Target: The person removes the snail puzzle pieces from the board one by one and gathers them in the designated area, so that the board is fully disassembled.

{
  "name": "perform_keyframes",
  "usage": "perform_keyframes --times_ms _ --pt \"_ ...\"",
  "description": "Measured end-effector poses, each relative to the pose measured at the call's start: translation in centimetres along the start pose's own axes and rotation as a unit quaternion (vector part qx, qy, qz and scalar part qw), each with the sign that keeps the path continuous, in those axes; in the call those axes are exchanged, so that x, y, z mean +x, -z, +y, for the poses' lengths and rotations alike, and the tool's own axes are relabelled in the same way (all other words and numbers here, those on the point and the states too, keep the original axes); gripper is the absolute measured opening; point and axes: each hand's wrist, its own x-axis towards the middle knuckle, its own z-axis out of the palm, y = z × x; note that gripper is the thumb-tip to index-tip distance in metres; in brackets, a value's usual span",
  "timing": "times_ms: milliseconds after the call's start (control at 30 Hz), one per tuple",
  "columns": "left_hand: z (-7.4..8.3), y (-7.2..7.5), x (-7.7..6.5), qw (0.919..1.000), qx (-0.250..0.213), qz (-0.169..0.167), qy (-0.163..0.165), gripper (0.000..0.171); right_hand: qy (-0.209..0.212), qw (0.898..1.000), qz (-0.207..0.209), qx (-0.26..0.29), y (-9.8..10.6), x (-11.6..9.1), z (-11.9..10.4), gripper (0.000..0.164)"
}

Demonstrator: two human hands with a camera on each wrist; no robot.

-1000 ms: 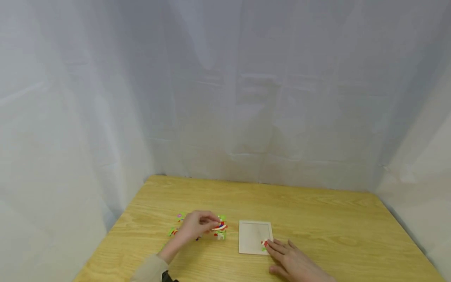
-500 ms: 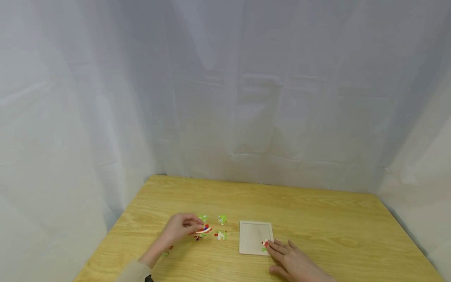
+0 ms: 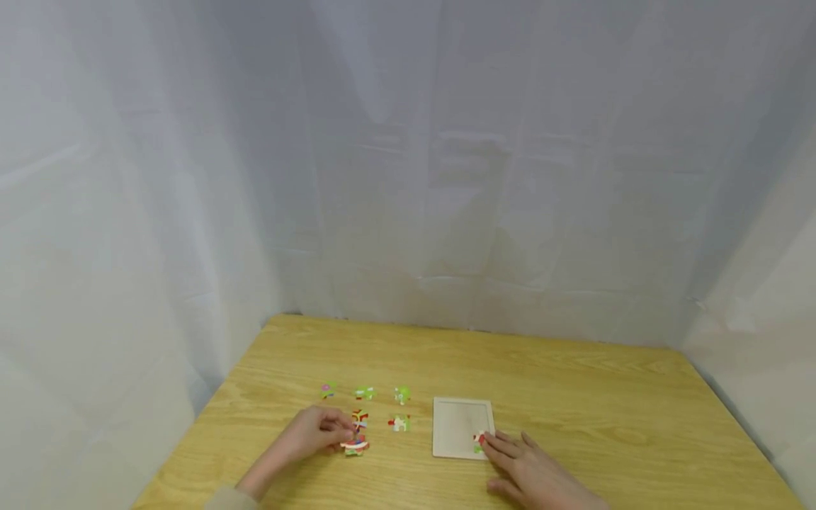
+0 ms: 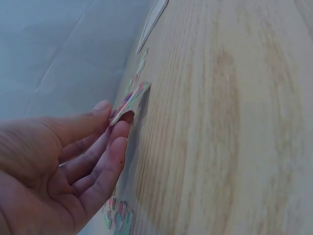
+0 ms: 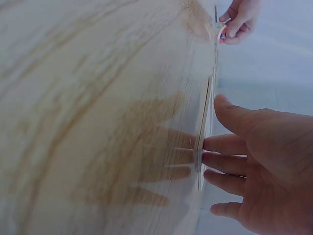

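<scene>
My left hand [image 3: 312,431] pinches a colourful jigsaw puzzle piece [image 3: 355,445] between thumb and fingers. In the left wrist view this piece [image 4: 131,102] is tilted, one edge close to the wooden table. The right hand [image 3: 525,467] lies with straight fingers at the lower right corner of a pale wooden puzzle tray [image 3: 449,425]. Its fingertips touch the tray's edge and partly cover a red, white and green piece [image 3: 478,440] in that corner. Just beyond the held piece lies a red and yellow puzzle piece [image 3: 360,416].
More loose puzzle pieces lie left of the tray: a green one [image 3: 401,394], a white and green one [image 3: 400,423], another green one [image 3: 365,392] and one with a pink spot [image 3: 328,389]. White sheeting [image 3: 472,212] hangs behind and beside the table [image 3: 574,389].
My left hand has carried the puzzle piece left and nearer to me, away from the tray, uncovering loose pieces. The right hand has stayed at the tray's corner.
</scene>
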Motion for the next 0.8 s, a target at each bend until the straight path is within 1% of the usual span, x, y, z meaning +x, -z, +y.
perform_keyframes --times_ms 100,233,333,500,567,733,800 --pt "-0.1 -0.11 -0.14 0.9998 0.016 0.006 -0.005 0.012 -0.003 1.0 0.0 0.002 -0.03 0.05 0.01 0.061" --pt "-0.14 -0.37 -0.33 0.9985 0.046 0.02 -0.023 0.011 0.001 1.0 0.008 -0.002 -0.15 0.09 0.01 0.06" --pt "-0.13 -0.47 -0.48 0.9971 0.063 0.026 -0.032 0.012 0.003 1.0 0.005 -0.004 -0.08 0.09 0.01 0.06" --pt "0.18 -0.37 -0.78 0.9955 0.089 0.024 -0.022 0.013 -0.007 1.0 -0.012 0.011 0.2 0.12 -0.02 0.062" --pt "0.27 -0.35 -0.85 0.9953 0.092 0.023 -0.019 0.013 -0.009 1.0 -0.015 0.016 0.21 0.12 -0.02 0.061" --pt "0.29 -0.29 -0.84 0.9961 0.08 0.021 -0.031 0.015 -0.014 1.0 -0.014 0.018 -0.02 0.16 0.06 0.061" --pt "0.27 -0.26 -0.8 0.9958 0.083 0.025 -0.031 0.013 -0.014 1.0 -0.015 0.018 -0.08 0.16 0.09 0.062"
